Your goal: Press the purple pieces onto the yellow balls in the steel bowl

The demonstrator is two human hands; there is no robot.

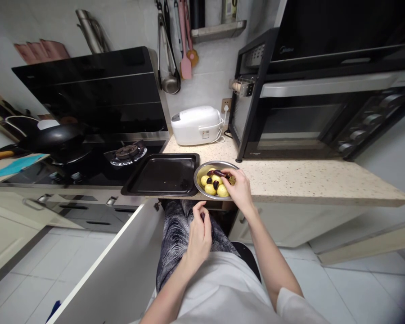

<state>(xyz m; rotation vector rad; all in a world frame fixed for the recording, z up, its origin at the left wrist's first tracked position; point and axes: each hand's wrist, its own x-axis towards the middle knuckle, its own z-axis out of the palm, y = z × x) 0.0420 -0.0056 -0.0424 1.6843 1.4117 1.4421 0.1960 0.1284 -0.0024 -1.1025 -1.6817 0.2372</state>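
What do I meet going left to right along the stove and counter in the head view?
Wok → gas burner → black baking tray → metal bowl with yellow balls → oven.

The right hand (239, 189) covers part of the round silver metal bowl (198, 180), some of the yellow rounded pieces (210, 189) inside, and one end of the elongated dark-purple piece (218, 173) it pinches. The left hand (199, 231) conceals most of a small dark object (203, 217); identity indeterminate. The glossy black appliance (337, 27) is cut off by the top edge. Label print on the white plastic rice cooker (189, 129) is illegibly small.
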